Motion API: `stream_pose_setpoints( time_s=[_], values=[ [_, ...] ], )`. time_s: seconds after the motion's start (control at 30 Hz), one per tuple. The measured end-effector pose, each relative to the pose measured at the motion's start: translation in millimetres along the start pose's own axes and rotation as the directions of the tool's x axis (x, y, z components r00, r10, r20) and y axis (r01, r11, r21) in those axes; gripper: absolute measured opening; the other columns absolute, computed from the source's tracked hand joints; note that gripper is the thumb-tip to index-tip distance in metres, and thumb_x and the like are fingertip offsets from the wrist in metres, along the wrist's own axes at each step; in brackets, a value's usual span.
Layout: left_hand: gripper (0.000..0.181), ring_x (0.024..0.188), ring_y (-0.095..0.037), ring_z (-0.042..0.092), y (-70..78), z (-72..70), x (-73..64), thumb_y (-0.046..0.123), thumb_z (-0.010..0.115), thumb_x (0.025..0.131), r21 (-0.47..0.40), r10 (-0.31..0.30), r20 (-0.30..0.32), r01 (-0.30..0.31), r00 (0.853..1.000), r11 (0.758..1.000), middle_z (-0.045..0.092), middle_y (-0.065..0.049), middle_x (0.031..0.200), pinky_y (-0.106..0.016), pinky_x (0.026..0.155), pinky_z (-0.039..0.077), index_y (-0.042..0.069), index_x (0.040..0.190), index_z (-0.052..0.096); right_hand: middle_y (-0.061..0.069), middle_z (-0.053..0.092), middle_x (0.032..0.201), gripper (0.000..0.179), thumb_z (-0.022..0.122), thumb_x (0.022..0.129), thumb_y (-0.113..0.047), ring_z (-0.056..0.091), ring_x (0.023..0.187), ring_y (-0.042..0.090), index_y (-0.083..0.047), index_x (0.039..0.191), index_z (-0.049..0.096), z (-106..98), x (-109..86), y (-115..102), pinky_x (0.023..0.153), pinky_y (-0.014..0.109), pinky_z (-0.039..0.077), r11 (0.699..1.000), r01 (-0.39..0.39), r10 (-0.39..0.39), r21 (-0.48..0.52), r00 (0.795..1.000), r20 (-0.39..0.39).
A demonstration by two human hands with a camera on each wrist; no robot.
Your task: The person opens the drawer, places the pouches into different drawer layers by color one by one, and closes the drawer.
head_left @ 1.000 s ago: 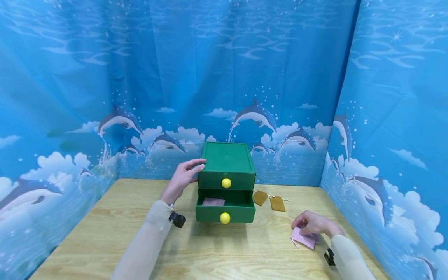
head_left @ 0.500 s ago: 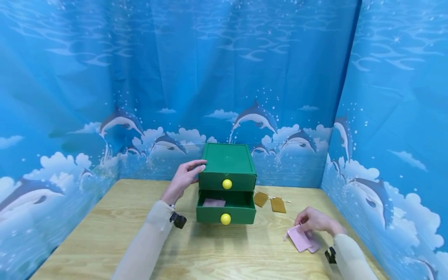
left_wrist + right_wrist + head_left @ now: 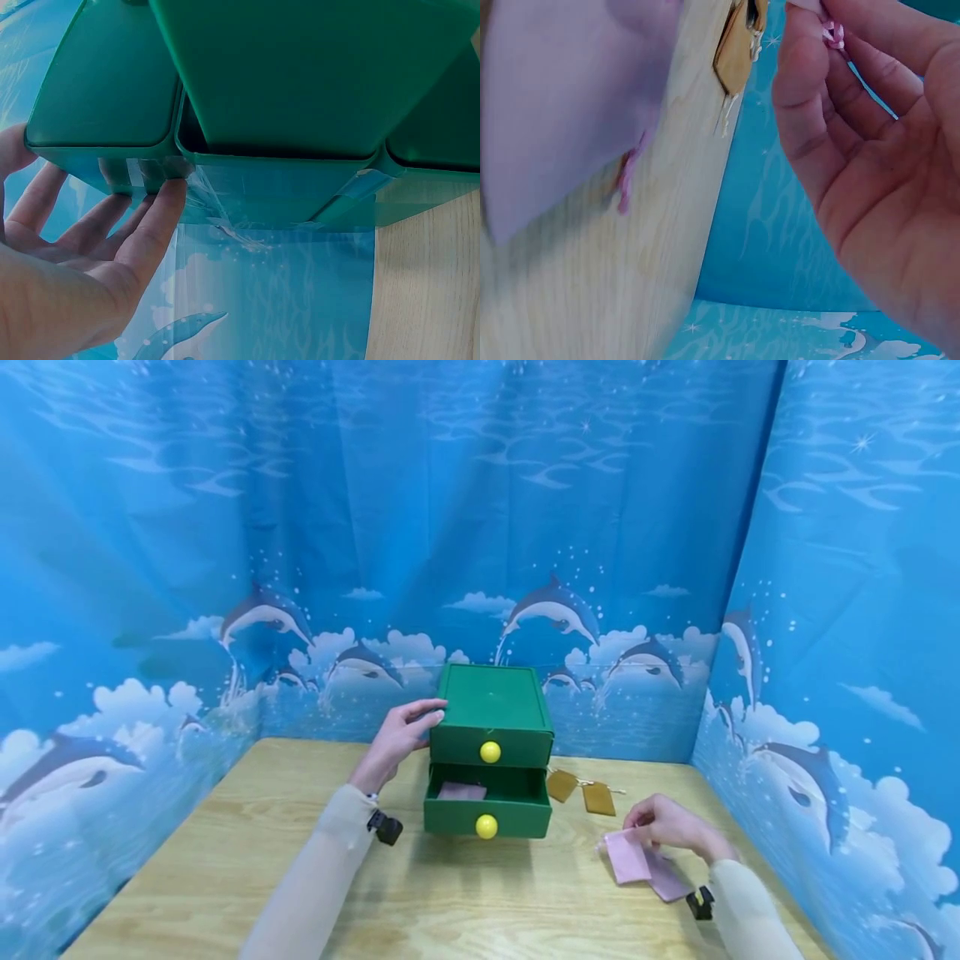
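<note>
My left hand (image 3: 393, 743) rests against the left side of a green drawer cabinet (image 3: 495, 697), fingertips at its upper edge. The left wrist view shows the fingers (image 3: 154, 232) fairly straight along the cabinet wall. A drawer (image 3: 457, 818) with a yellow knob is pulled out, with a pink pouch (image 3: 461, 791) inside. On the right, my right hand (image 3: 671, 827) pinches a pink drawstring pouch (image 3: 628, 860) by its top. A second pink pouch (image 3: 667, 878) lies on the table under that hand. In the right wrist view, the held pouch's pink cord (image 3: 832, 34) shows at the fingers.
Two mustard drawstring pouches (image 3: 561, 785) lie on the wooden table (image 3: 225, 843), right of the cabinet. The closed upper drawer has its own yellow knob (image 3: 490, 752). A blue dolphin-print curtain (image 3: 390, 527) stands behind the table and along its right side.
My right hand has drawn one pink pouch leftward off the other, so both now show more separately. The left hand keeps its place on the cabinet, and the drawer is unchanged.
</note>
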State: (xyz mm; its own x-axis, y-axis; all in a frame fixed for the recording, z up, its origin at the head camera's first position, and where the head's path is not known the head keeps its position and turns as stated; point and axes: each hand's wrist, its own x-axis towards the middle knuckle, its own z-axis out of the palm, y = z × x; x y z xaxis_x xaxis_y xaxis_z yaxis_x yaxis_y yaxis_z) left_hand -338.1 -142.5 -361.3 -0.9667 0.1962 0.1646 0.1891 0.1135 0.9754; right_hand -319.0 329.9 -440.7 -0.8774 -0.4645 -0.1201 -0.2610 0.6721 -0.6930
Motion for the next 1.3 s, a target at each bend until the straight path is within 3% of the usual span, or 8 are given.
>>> stream_pose_setpoints(
  time_s=[0.3,0.5,0.73,0.97,1.1,1.3],
  values=[
    [0.041,0.139,-0.03,0.041,-1.0,0.2,0.3,0.035,0.057,0.1,-0.006,0.007,-0.006,-0.007,1.0,1.0,0.044,-0.007,0.151,-0.052,0.106,0.046,0.019,0.138,0.057,0.009,0.071,0.094,0.023,0.068,0.092,-0.017,0.062,0.076,0.017,-0.001,0.107,0.072,4.2,10.5,-3.9,0.061,0.037,0.058,0.997,0.034,-0.028,0.068,0.996,-0.087],
    [0.042,0.139,-0.031,0.042,-3.7,0.7,-0.5,0.035,0.057,0.1,0.0,-0.002,-0.004,0.002,1.0,1.0,0.043,-0.007,0.152,-0.051,0.107,0.046,0.019,0.139,0.056,0.017,0.07,0.102,0.034,0.063,0.096,-0.013,0.065,0.075,0.015,0.009,0.122,0.064,9.8,15.8,-7.5,0.068,0.044,0.06,0.991,0.099,-0.086,0.087,0.985,-0.15],
    [0.043,0.14,-0.031,0.04,0.7,1.0,-3.6,0.034,0.056,0.101,0.01,0.006,-0.002,-0.006,1.0,1.0,0.043,-0.008,0.152,-0.052,0.107,0.045,0.018,0.14,0.055,0.012,0.071,0.097,0.03,0.064,0.096,-0.02,0.066,0.076,0.017,0.001,0.116,0.069,14.3,22.2,-17.7,0.068,0.037,0.06,0.988,0.131,-0.107,0.079,0.961,-0.253],
    [0.041,0.139,-0.03,0.041,-1.1,0.1,-0.5,0.036,0.057,0.1,0.011,0.009,-0.007,-0.009,1.0,1.0,0.044,-0.006,0.151,-0.052,0.107,0.046,0.02,0.138,0.057,0.009,0.071,0.086,0.024,0.069,0.092,-0.027,0.066,0.074,0.02,-0.007,0.105,0.074,19.6,26.6,-30.7,0.064,0.027,0.056,0.985,0.13,-0.079,0.109,0.92,-0.383],
    [0.041,0.14,-0.029,0.041,-1.8,0.2,0.1,0.036,0.058,0.1,0.002,0.007,-0.007,-0.007,1.0,1.0,0.043,-0.005,0.152,-0.052,0.107,0.045,0.021,0.138,0.057,0.009,0.072,0.088,0.028,0.07,0.092,-0.03,0.067,0.078,0.021,-0.005,0.105,0.072,20.4,27.9,-38.5,0.067,0.026,0.057,0.983,0.109,-0.035,0.146,0.898,-0.438],
    [0.04,0.139,-0.03,0.041,-0.6,0.3,-0.1,0.035,0.057,0.1,0.018,0.01,-0.011,-0.01,1.0,1.0,0.045,-0.006,0.151,-0.05,0.106,0.047,0.021,0.137,0.057,0.013,0.071,0.09,0.033,0.069,0.093,-0.026,0.069,0.077,0.016,0.004,0.108,0.069,19.8,27.9,-51.7,0.071,0.028,0.06,0.959,0.142,-0.013,0.245,0.887,-0.462]
  ],
)
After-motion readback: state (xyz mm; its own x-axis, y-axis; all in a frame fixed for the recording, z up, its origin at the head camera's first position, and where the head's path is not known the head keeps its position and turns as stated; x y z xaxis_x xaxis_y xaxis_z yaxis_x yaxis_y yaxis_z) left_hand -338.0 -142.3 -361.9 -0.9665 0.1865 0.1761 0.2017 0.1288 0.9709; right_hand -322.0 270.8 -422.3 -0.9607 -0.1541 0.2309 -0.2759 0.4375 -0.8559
